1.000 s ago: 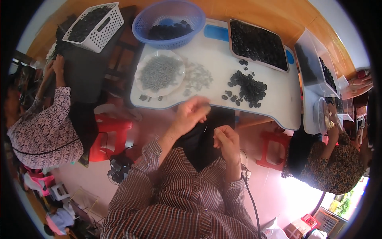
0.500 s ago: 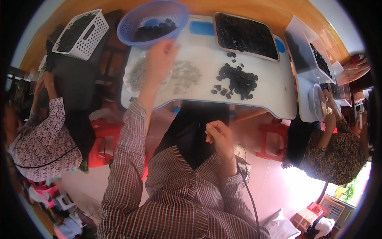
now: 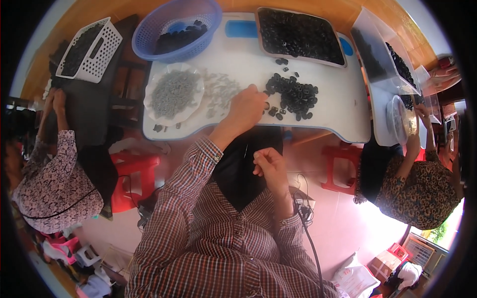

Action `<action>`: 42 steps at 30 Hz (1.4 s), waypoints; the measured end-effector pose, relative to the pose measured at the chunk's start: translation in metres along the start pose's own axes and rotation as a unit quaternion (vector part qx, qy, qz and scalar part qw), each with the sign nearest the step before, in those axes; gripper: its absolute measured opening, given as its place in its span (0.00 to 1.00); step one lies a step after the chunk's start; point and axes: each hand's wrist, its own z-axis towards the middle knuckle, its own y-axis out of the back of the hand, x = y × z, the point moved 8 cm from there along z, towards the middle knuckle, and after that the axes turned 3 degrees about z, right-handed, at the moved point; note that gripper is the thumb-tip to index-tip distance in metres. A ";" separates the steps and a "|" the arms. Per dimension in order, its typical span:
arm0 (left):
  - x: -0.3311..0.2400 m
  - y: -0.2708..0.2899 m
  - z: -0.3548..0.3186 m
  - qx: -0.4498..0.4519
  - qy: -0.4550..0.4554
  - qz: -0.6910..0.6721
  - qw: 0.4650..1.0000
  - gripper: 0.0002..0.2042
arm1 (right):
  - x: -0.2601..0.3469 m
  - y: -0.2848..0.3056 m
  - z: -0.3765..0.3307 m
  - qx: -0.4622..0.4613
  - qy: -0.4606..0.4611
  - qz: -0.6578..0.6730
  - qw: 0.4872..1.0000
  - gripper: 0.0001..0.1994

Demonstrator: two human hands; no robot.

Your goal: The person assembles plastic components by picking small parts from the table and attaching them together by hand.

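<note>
On the white table (image 3: 335,111), my left hand (image 3: 243,110) reaches the left edge of a pile of small black oval pieces (image 3: 294,97). Its fingers are bent together at the pieces; what lies between them is hidden. My right hand (image 3: 272,168) is held above my lap, fingers curled in a pinch, and anything in it is too small to make out. Left of the pile lie scattered small grey pieces (image 3: 218,92). Beside them a white plate with a wavy rim (image 3: 198,92) holds a heap of similar grey pieces (image 3: 174,94).
A blue-purple basket (image 3: 144,47) with black pieces stands at the back left; a tray (image 3: 308,59) full of black pieces is back right. Beyond are a white basket (image 3: 107,57) and a clear bin (image 3: 365,25). Co-workers (image 3: 59,184) (image 3: 417,193) sit on both sides.
My left hand has moved right and nearer, from in front of the blue-purple basket to the black pile. The plate is now uncovered. My right hand stays nearly in place.
</note>
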 end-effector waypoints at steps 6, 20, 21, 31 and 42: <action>0.005 -0.013 0.004 0.050 0.012 -0.003 0.999 0.07 | -0.001 0.000 0.002 -0.008 -0.002 -0.014 1.000 0.07; 0.008 -0.006 -0.004 0.018 -0.011 -0.034 0.999 0.08 | -0.001 -0.002 0.003 -0.021 0.004 -0.032 0.999 0.07; 0.008 -0.006 -0.005 0.016 -0.011 -0.028 0.999 0.08 | 0.000 -0.002 0.002 -0.025 0.007 -0.036 0.999 0.07; 0.007 -0.005 -0.003 0.036 -0.014 -0.001 0.999 0.05 | -0.003 -0.002 0.003 -0.030 0.006 -0.058 0.998 0.07; 0.011 0.003 -0.023 -0.008 0.020 -0.053 0.998 0.04 | -0.003 0.000 0.004 -0.031 0.014 -0.059 0.998 0.07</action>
